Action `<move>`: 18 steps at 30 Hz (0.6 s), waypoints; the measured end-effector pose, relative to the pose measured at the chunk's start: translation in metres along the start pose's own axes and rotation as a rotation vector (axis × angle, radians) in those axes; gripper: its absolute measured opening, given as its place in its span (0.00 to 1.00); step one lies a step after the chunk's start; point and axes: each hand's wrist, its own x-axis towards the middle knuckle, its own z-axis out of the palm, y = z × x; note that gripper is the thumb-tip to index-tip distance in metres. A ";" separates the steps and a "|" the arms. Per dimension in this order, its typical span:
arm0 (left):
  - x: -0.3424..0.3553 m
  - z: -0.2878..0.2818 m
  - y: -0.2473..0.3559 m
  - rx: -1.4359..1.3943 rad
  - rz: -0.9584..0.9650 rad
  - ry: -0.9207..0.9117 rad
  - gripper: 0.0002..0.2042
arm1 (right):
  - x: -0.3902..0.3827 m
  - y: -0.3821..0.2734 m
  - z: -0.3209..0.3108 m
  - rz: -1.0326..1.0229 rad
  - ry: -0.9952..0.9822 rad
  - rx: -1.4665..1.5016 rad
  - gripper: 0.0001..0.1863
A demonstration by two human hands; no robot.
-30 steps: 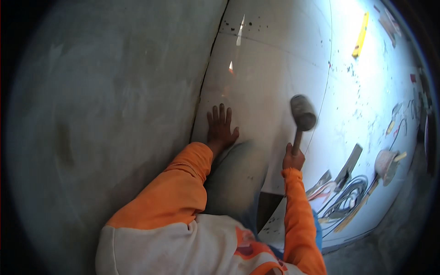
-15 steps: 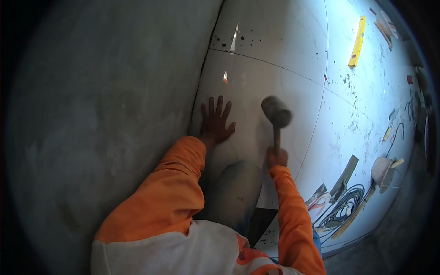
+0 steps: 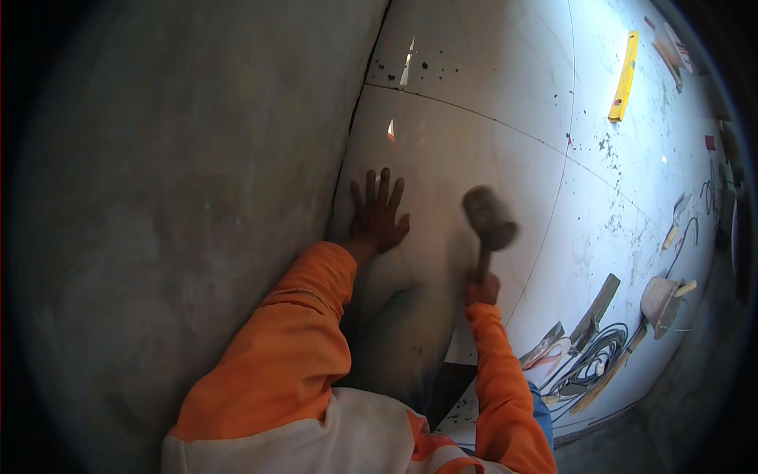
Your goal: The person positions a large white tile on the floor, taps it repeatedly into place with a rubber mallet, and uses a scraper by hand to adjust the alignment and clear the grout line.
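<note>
With fingers spread, my left hand (image 3: 380, 213) lies flat on a large pale floor tile (image 3: 442, 146) close to the wall. My right hand (image 3: 482, 289) is wrapped round the handle of a dark-headed mallet (image 3: 489, 217). The mallet's head is blurred by motion over the same tile; whether it touches the surface I cannot tell. One bent knee (image 3: 403, 340) in dark trousers sits between my two arms.
A grey wall (image 3: 174, 182) rises along the left. On the right lie a yellow spirit level (image 3: 624, 77), a coil of dark cable (image 3: 592, 359), a flat trowel-like tool (image 3: 596, 308) and a pale bowl-shaped container (image 3: 657, 300). Dark crumbs dot the tiles.
My right hand and the mallet have shifted slightly down and to the right in the picture. The left hand stays flat on the tile. The whole view has moved a little.
</note>
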 end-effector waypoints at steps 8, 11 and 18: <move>-0.006 0.004 -0.003 0.001 0.011 0.041 0.37 | 0.000 0.008 -0.017 0.143 0.102 -0.016 0.11; 0.005 0.009 0.020 -0.038 0.054 0.074 0.37 | -0.001 0.090 0.015 -0.239 0.491 -0.192 0.11; -0.003 0.002 -0.005 0.026 0.035 0.078 0.38 | -0.026 0.000 -0.034 0.086 0.303 0.159 0.12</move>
